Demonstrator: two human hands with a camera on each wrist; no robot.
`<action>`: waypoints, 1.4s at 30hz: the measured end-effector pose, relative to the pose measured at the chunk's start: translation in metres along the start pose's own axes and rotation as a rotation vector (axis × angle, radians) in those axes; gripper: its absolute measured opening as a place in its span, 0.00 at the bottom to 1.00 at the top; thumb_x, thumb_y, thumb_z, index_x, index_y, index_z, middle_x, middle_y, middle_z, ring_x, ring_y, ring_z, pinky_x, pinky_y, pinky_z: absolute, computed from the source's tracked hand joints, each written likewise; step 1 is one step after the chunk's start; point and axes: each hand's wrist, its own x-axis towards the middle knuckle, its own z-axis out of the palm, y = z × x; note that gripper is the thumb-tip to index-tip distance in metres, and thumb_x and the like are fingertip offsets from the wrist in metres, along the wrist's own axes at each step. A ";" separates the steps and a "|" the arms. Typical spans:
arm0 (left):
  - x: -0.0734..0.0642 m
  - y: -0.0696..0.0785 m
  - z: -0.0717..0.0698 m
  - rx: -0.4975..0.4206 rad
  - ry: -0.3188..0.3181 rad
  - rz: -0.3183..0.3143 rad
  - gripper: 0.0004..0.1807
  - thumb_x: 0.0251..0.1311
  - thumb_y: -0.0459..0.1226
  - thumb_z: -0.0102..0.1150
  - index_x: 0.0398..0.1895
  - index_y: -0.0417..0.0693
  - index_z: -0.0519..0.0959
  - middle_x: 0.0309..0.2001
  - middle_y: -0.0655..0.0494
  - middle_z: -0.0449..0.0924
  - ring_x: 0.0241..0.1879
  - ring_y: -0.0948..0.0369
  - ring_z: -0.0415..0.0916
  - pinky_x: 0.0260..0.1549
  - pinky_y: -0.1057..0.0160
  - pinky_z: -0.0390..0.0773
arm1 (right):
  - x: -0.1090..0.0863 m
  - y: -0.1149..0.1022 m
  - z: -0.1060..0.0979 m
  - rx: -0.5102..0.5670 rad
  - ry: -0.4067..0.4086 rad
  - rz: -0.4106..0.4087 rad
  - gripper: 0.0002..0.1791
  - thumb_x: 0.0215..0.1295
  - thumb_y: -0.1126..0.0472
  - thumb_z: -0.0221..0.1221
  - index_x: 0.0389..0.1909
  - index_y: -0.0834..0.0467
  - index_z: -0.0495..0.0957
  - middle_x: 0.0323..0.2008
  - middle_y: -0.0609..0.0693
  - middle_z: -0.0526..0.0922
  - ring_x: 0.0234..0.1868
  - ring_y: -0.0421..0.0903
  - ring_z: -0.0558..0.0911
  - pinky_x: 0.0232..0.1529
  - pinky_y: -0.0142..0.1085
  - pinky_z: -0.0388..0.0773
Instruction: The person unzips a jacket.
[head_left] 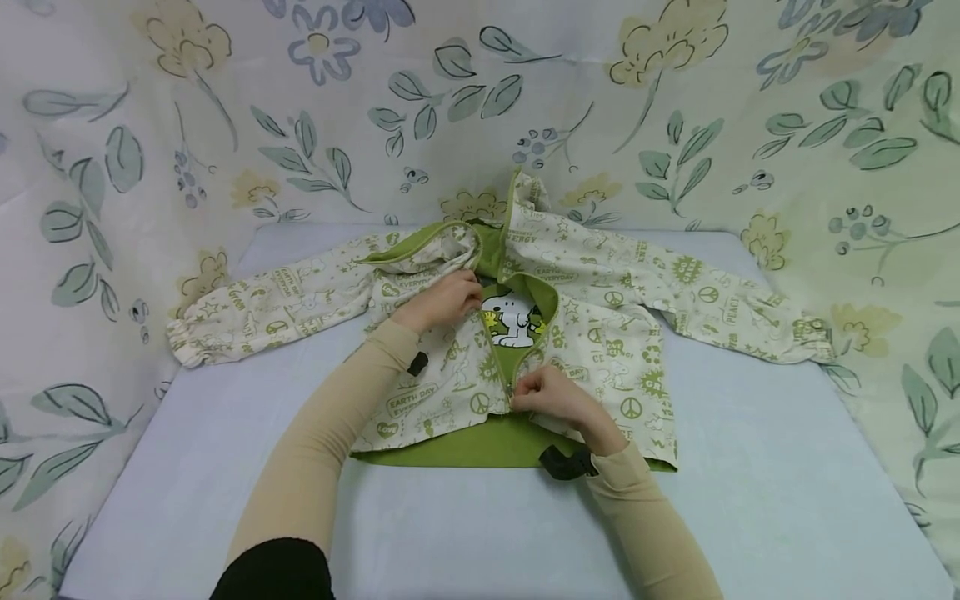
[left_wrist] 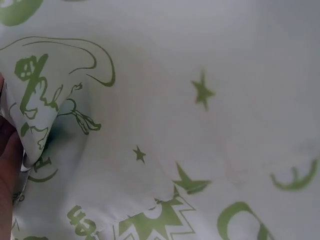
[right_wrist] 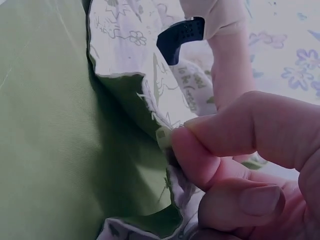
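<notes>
A white hooded jacket [head_left: 592,333] with green print and green lining lies spread front up, both sleeves stretched outward. Its front edges part at the top, showing a white cartoon dog [head_left: 516,321] on the lining, and come together near the hem. At the upper front edge, my left hand [head_left: 444,300] grips the cloth with bent fingers. My right hand [head_left: 555,396] pinches the lower end of the front opening at the zipper. Close up, a small pale zipper end [right_wrist: 163,136] shows beside its thumb and forefinger. Only part of my left hand [left_wrist: 7,160] shows in its wrist view.
Under the jacket is a table with a pale cloth [head_left: 450,533]. A floral curtain [head_left: 465,100] hangs behind and along the sides. Dark wrist mounts [head_left: 566,462] sit at the cuffs of my beige sleeves.
</notes>
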 end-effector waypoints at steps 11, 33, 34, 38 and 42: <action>0.000 -0.001 0.002 -0.022 0.005 0.002 0.08 0.65 0.32 0.52 0.39 0.39 0.80 0.39 0.51 0.70 0.39 0.58 0.69 0.39 0.66 0.73 | -0.011 -0.001 0.007 -0.051 0.053 0.042 0.06 0.53 0.67 0.62 0.22 0.67 0.80 0.20 0.52 0.78 0.19 0.40 0.68 0.19 0.29 0.64; -0.001 -0.002 0.005 0.005 0.033 -0.004 0.08 0.65 0.32 0.52 0.40 0.39 0.80 0.39 0.50 0.70 0.39 0.58 0.69 0.39 0.66 0.73 | -0.014 0.005 0.009 -0.088 0.069 0.057 0.06 0.51 0.68 0.60 0.18 0.63 0.78 0.16 0.46 0.74 0.16 0.39 0.65 0.17 0.29 0.62; -0.001 -0.002 0.004 0.008 0.038 -0.007 0.08 0.66 0.32 0.51 0.41 0.39 0.79 0.39 0.50 0.69 0.39 0.57 0.69 0.39 0.66 0.73 | -0.015 0.005 0.008 -0.087 0.055 0.056 0.06 0.51 0.68 0.60 0.18 0.63 0.78 0.16 0.46 0.73 0.16 0.39 0.65 0.17 0.29 0.62; -0.002 -0.002 -0.006 0.010 0.077 -0.056 0.09 0.67 0.32 0.49 0.42 0.37 0.78 0.39 0.48 0.69 0.38 0.56 0.67 0.38 0.65 0.72 | -0.017 0.005 0.009 -0.105 -0.019 0.044 0.05 0.50 0.68 0.61 0.18 0.62 0.79 0.16 0.44 0.73 0.15 0.38 0.64 0.17 0.28 0.61; -0.002 -0.004 -0.014 -0.001 0.081 -0.068 0.09 0.67 0.32 0.49 0.42 0.37 0.78 0.40 0.47 0.69 0.37 0.55 0.67 0.37 0.62 0.71 | -0.017 0.004 0.008 -0.101 -0.029 0.046 0.05 0.51 0.67 0.61 0.19 0.62 0.79 0.16 0.45 0.74 0.16 0.38 0.65 0.17 0.28 0.61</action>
